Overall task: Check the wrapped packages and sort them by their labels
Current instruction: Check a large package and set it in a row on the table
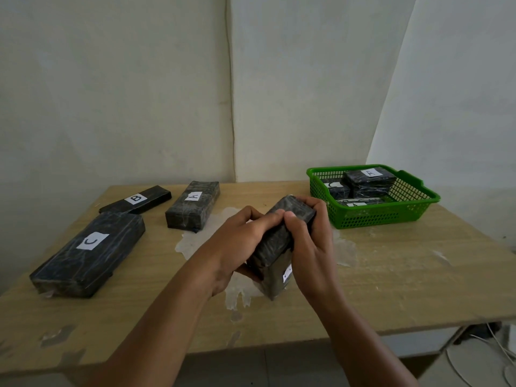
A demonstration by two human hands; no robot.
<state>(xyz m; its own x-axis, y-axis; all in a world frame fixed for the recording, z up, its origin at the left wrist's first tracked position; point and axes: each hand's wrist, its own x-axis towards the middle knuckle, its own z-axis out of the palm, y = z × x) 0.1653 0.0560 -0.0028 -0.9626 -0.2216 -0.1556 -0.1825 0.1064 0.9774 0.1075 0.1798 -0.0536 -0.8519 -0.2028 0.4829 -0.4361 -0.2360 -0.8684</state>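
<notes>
Both hands hold one black wrapped package (pixel 282 233) tilted above the table's middle. My left hand (pixel 240 241) grips its left side, my right hand (pixel 310 241) its right side, thumbs meeting on top. A white label (pixel 287 272) shows on the package's near right face, partly hidden, letter unreadable. On the table lie a large package labelled C (pixel 89 251), a slim one labelled B (pixel 136 199) and one labelled A (pixel 192 205). A green basket (pixel 371 216) at the back right holds several packages, the top one labelled A (pixel 370 177).
The wooden table (pixel 391 275) has worn pale patches around the middle. White walls stand close behind it. Cables lie on the floor at the lower right (pixel 499 347), beyond the table's front edge.
</notes>
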